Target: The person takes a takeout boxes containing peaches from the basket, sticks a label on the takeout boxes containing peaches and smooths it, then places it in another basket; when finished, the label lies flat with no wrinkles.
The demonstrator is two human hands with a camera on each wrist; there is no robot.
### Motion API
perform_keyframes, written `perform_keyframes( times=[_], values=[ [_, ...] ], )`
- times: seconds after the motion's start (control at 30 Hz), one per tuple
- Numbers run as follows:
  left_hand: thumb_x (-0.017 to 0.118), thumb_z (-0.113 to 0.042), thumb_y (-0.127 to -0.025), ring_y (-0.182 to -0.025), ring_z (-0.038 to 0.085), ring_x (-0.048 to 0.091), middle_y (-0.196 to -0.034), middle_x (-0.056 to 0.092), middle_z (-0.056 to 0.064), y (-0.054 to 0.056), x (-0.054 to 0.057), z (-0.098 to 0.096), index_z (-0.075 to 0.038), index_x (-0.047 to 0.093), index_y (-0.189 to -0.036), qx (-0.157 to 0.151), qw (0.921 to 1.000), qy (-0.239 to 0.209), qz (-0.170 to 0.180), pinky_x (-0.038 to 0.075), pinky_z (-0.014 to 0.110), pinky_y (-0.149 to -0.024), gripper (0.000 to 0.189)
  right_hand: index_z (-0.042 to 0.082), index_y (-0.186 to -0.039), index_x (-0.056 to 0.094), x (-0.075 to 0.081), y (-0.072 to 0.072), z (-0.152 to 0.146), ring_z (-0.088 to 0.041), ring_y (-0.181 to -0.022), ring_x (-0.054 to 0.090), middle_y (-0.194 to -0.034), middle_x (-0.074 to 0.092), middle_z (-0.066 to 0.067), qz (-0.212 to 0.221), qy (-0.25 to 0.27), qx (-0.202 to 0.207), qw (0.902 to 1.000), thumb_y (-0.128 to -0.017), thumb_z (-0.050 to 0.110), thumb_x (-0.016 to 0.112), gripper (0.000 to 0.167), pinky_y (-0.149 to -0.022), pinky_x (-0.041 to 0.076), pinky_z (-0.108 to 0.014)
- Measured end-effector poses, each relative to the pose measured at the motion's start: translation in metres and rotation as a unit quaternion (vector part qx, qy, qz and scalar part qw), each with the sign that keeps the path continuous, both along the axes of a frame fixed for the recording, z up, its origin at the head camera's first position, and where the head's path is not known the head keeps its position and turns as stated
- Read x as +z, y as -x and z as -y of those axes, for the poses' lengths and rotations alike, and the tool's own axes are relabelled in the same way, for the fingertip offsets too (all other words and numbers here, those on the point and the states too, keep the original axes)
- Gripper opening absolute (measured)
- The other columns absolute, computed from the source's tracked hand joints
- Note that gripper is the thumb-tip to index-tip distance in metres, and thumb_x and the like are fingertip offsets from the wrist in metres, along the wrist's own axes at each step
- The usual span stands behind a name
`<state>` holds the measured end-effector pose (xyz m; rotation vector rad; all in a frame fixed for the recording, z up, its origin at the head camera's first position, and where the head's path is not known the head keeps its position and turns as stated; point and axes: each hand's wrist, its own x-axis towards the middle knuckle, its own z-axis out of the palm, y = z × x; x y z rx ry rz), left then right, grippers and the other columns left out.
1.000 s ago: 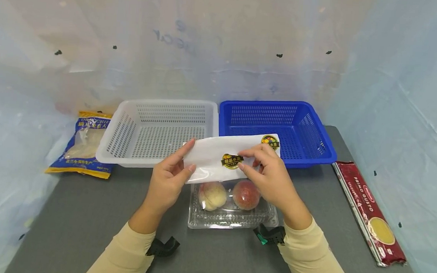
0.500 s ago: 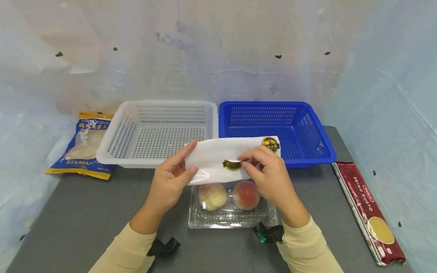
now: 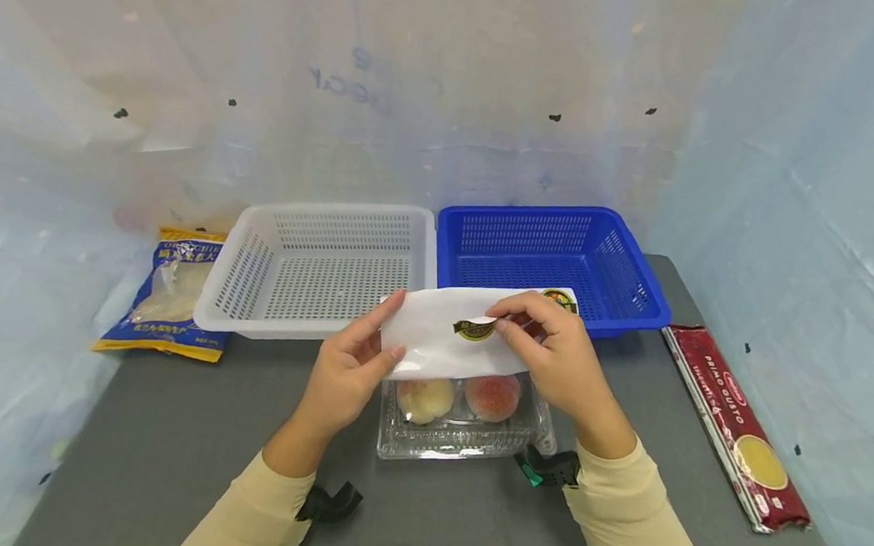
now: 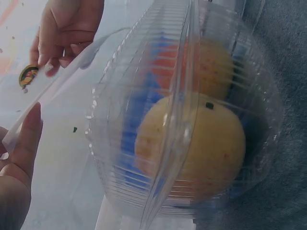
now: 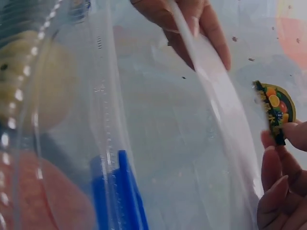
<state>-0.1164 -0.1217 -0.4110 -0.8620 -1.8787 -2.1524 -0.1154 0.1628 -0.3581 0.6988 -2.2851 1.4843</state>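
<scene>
In the head view my left hand (image 3: 344, 376) grips the left end of a white sticker sheet (image 3: 422, 330) between thumb and fingers. My right hand (image 3: 563, 360) pinches the upper edge of a round black-and-gold fruit sticker (image 3: 474, 331), which curls up from the sheet. The right wrist view shows that sticker (image 5: 280, 108) between thumb and fingertip, its lower part bent. Another sticker (image 3: 559, 299) shows at the sheet's right end, partly behind the right hand. Below the sheet sits a clear plastic clamshell box (image 3: 456, 451) with two peaches (image 3: 425, 399) inside, their tops covered by the sheet.
Behind the hands stand a white basket (image 3: 238, 325) and a blue basket (image 3: 629, 322), side by side. A blue-and-yellow food bag (image 3: 168, 298) lies at the left. At the right lies a red spaghetti pack (image 3: 736, 425). Plastic sheeting (image 3: 448, 98) walls the grey table.
The pinched sticker's upper part has been lifted and folded up off the sheet by the right hand. Both hands and the sheet have shifted slightly right and down in the head view.
</scene>
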Motion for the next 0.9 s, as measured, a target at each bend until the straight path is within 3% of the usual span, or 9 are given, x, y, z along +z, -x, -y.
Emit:
perform_keyframes(
  times=[0.1, 0.23, 0.33, 0.43, 0.6, 0.67, 0.8, 0.9],
  values=[
    [0.064, 0.026, -0.093, -0.129, 0.035, 0.061, -0.157, 0.053, 0.026, -0.005, -0.002, 0.002, 0.005, 0.050, -0.158, -0.002, 0.9999, 0.012, 0.007, 0.059, 0.039, -0.098, 0.070, 0.005, -0.114, 0.078, 0.003, -0.005, -0.004, -0.021, -0.086, 0.068, -0.103, 0.075, -0.001, -0.004, 0.015, -0.004, 0.9999, -0.100, -0.008, 0.072, 0.020, -0.071, 0.056, -0.026],
    [0.066, 0.021, -0.096, -0.128, 0.037, 0.062, -0.156, 0.054, 0.023, -0.015, -0.008, 0.008, 0.002, 0.053, -0.159, -0.006, 0.9985, 0.033, 0.043, 0.061, 0.041, -0.094, 0.067, -0.001, -0.121, 0.069, 0.004, -0.009, -0.012, -0.021, -0.088, 0.067, -0.105, 0.071, -0.012, -0.018, 0.039, 0.019, 0.9989, -0.101, -0.013, 0.068, 0.023, -0.074, 0.057, -0.025],
    [0.066, 0.019, -0.098, -0.126, 0.035, 0.064, -0.157, 0.054, 0.022, -0.026, -0.013, 0.013, 0.001, 0.053, -0.159, -0.019, 0.9969, 0.047, 0.060, 0.062, 0.039, -0.090, 0.065, -0.004, -0.116, 0.063, 0.006, -0.014, -0.018, -0.021, -0.087, 0.066, -0.106, 0.066, -0.016, -0.024, 0.061, 0.038, 0.9971, -0.101, -0.018, 0.063, 0.021, -0.074, 0.056, -0.024],
    [0.066, 0.019, -0.098, -0.122, 0.029, 0.064, -0.153, 0.056, 0.023, -0.037, -0.016, 0.016, 0.002, 0.053, -0.158, -0.029, 0.9965, 0.059, 0.051, 0.061, 0.031, -0.087, 0.064, -0.002, -0.110, 0.066, 0.009, -0.019, -0.024, -0.020, -0.085, 0.066, -0.106, 0.068, -0.012, -0.025, 0.055, 0.035, 0.9975, -0.100, -0.021, 0.062, 0.022, -0.072, 0.055, -0.023],
    [0.060, 0.024, -0.097, -0.125, 0.027, 0.062, -0.151, 0.054, 0.031, -0.057, -0.021, 0.020, 0.007, 0.050, -0.158, -0.077, 0.9953, 0.047, 0.034, 0.059, 0.031, -0.094, 0.064, 0.002, -0.115, 0.074, 0.014, -0.024, -0.033, -0.019, -0.086, 0.066, -0.104, 0.072, -0.008, -0.015, 0.026, 0.035, 0.9990, -0.098, -0.019, 0.067, 0.028, -0.073, 0.056, -0.023],
    [0.058, 0.026, -0.097, -0.132, 0.031, 0.061, -0.157, 0.048, 0.033, -0.066, -0.024, 0.021, 0.009, 0.048, -0.158, -0.101, 0.9931, 0.037, 0.045, 0.058, 0.037, -0.100, 0.064, 0.001, -0.117, 0.074, 0.014, -0.025, -0.035, -0.020, -0.088, 0.068, -0.105, 0.072, -0.010, -0.004, 0.024, 0.038, 0.9990, -0.098, -0.020, 0.067, 0.029, -0.075, 0.058, -0.023],
    [0.060, 0.024, -0.098, -0.135, 0.030, 0.059, -0.158, 0.047, 0.033, -0.086, -0.029, 0.021, 0.009, 0.049, -0.158, -0.117, 0.9895, 0.044, 0.073, 0.055, 0.039, -0.104, 0.063, -0.001, -0.119, 0.072, 0.013, -0.026, -0.038, -0.025, -0.092, 0.069, -0.108, 0.072, -0.011, 0.021, 0.026, 0.052, 0.9981, -0.097, -0.021, 0.067, 0.030, -0.078, 0.060, -0.025],
    [0.061, 0.023, -0.097, -0.136, 0.028, 0.059, -0.156, 0.051, 0.030, -0.098, -0.033, 0.019, 0.007, 0.050, -0.157, -0.121, 0.9887, 0.055, 0.070, 0.053, 0.037, -0.106, 0.063, -0.001, -0.121, 0.071, 0.011, -0.026, -0.038, -0.025, -0.094, 0.070, -0.109, 0.071, -0.010, 0.038, 0.020, 0.063, 0.9971, -0.098, -0.020, 0.067, 0.030, -0.081, 0.060, -0.026]
  ],
)
